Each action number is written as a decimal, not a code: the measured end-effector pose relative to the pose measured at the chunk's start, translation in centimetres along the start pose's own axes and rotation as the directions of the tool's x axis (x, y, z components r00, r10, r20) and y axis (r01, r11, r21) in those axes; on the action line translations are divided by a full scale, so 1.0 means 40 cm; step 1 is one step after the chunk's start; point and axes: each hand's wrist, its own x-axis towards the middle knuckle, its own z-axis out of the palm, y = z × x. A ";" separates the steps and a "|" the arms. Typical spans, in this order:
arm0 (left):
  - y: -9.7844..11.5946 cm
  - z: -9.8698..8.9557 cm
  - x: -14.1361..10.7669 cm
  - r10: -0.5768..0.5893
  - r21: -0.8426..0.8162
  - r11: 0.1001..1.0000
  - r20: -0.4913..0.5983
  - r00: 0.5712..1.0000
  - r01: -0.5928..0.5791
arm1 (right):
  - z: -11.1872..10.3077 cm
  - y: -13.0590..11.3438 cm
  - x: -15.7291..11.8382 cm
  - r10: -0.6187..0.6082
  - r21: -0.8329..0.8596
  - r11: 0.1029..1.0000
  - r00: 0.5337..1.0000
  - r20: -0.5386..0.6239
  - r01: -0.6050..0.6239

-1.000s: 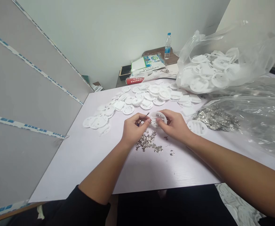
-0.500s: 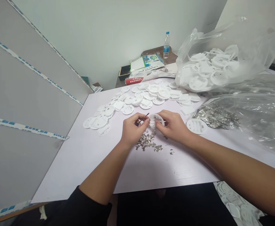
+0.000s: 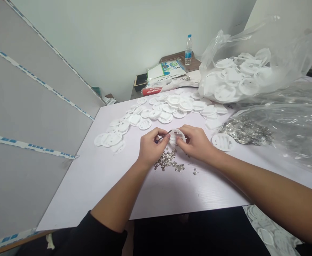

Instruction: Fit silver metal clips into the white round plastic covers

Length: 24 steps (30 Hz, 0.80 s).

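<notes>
My right hand (image 3: 194, 140) grips a round white plastic disc (image 3: 175, 134) with slots in it, thumb on its face and fingers behind. In my left hand (image 3: 152, 144) is a thin dark rod-like tool (image 3: 164, 136), pinched by thumb and fingers and slanting up to the right. The left thumb tip is at the disc's left edge; whether it holds a small piece there I cannot tell. Under the hands lies a loose heap of small shiny metal pieces (image 3: 168, 160) on the white table (image 3: 91, 188). A few more metal pieces (image 3: 195, 171) lie to the right.
Many similar white discs (image 3: 145, 123) spread across the table's far side. One slotted disc (image 3: 223, 142) lies right of my hand, beside a clear bag of metal pieces (image 3: 248, 131). Behind stands a large bag of white parts (image 3: 236, 78). A water bottle (image 3: 188, 49) is at the back.
The dark tool's tip has shifted slightly to the right and the disc has tilted a little. Both hands keep their grips in nearly the same place.
</notes>
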 end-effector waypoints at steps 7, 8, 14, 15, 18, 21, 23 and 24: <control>-0.008 -0.002 0.003 -0.025 -0.002 1.000 0.022 0.999 0.025 | -0.001 -0.002 0.003 0.033 0.001 0.999 0.999 0.013 -0.033; -0.008 -0.002 0.004 -0.031 -0.004 0.999 0.025 0.999 0.031 | -0.002 -0.003 0.003 0.025 0.002 1.000 1.000 0.018 -0.025; -0.013 -0.005 0.008 -0.062 -0.006 0.998 0.061 0.996 0.063 | 0.000 -0.001 0.001 -0.015 0.000 1.000 0.999 0.042 0.015; -0.013 -0.005 0.009 -0.064 -0.010 0.998 0.068 0.996 0.064 | 0.000 -0.001 0.000 -0.019 -0.003 1.000 0.999 0.043 0.019; -0.014 -0.006 0.013 -0.059 -0.033 0.998 0.097 0.994 0.062 | 0.001 0.000 -0.002 -0.034 0.002 0.999 0.998 0.048 0.033; -0.012 -0.008 0.017 -0.050 -0.061 0.996 0.119 0.992 0.058 | 0.003 0.001 -0.004 -0.039 0.005 0.999 0.998 0.053 0.038; -0.011 -0.009 0.018 -0.046 -0.069 0.996 0.130 0.990 0.056 | 0.005 0.003 -0.005 -0.036 0.002 0.999 0.998 0.055 0.036; -0.011 -0.009 0.019 -0.042 -0.069 0.996 0.137 0.990 0.052 | 0.007 0.003 -0.006 -0.034 0.003 0.999 0.998 0.059 0.034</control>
